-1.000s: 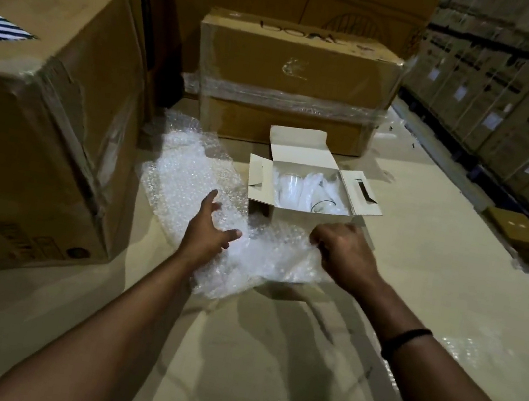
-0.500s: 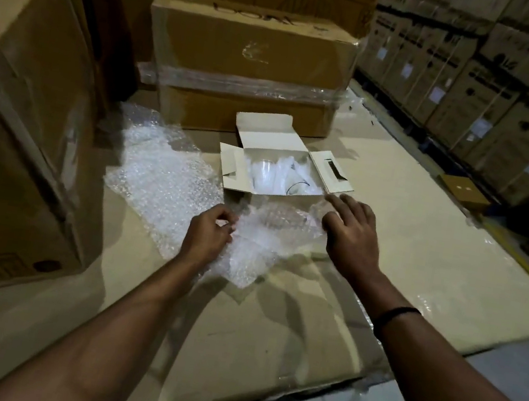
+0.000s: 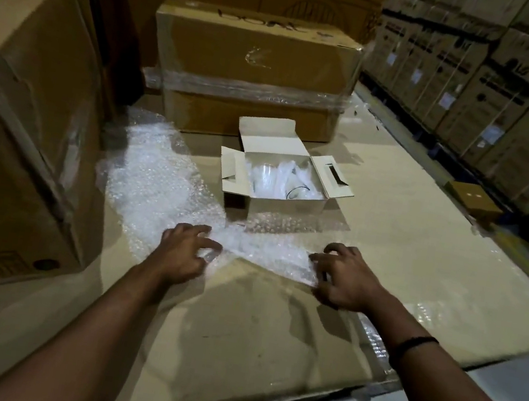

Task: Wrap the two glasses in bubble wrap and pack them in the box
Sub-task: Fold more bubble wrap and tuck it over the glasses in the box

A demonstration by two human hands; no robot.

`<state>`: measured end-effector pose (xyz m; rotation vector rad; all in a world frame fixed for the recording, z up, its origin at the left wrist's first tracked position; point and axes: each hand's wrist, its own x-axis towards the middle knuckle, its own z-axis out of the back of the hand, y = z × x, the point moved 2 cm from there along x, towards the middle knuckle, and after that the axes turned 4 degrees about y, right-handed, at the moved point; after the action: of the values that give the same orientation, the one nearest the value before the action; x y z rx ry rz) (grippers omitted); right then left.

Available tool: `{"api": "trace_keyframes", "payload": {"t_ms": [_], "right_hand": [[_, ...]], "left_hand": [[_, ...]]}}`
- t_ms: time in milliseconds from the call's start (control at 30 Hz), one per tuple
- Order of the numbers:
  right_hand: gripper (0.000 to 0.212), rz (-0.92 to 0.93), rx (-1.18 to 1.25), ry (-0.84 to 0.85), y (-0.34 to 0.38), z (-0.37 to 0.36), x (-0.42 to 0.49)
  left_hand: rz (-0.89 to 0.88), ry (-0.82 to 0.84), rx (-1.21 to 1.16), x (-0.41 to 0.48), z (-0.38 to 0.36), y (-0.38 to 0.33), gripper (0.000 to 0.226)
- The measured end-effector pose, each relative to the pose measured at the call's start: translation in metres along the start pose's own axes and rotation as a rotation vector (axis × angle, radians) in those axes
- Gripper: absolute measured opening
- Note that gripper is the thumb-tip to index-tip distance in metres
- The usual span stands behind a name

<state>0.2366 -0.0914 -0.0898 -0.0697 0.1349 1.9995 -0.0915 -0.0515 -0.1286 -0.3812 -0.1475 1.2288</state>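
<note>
Both hands — left hand (image 3: 182,256) and right hand (image 3: 346,279) — pinch the near edge of the clear bubble wrap sheet (image 3: 161,184), probably to spread it flat, while the glasses (image 3: 271,180) lie inside the small open white cardboard box (image 3: 285,205) just behind.

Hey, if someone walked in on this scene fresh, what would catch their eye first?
Probably the small white box standing open mid-surface, with clear glass and white wrapping inside. Next, the bubble wrap sprawled to its left and in front, where the left hand and right hand pin its near edge. Big brown cartons wall in the back.
</note>
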Motion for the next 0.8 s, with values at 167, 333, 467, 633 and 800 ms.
{"api": "trace_keyframes", "payload": {"t_ms": [167, 333, 467, 633, 800], "right_hand": [[0.04, 0.09, 0.025, -0.004, 0.011, 0.004, 0.009], [0.014, -0.153, 0.346, -0.103, 0.015, -0.003, 0.025], [0.041, -0.194, 0.585, -0.072, 0.026, -0.003, 0.029], [0.057, 0.09, 0.356, -0.09, 0.034, -0.006, 0.013], [0.041, 0.558, -0.03, -0.337, 0.054, -0.023, 0.002]], "left_hand": [[-0.029, -0.265, -0.233, -0.004, 0.006, -0.008, 0.04], [-0.11, -0.181, -0.375, 0.005, 0.004, -0.028, 0.041], [-0.131, -0.019, -0.238, 0.008, -0.004, -0.031, 0.032], [-0.111, -0.175, -0.283, 0.007, -0.007, -0.028, 0.034], [-0.066, -0.297, -0.323, 0.004, -0.001, -0.034, 0.043]]}}
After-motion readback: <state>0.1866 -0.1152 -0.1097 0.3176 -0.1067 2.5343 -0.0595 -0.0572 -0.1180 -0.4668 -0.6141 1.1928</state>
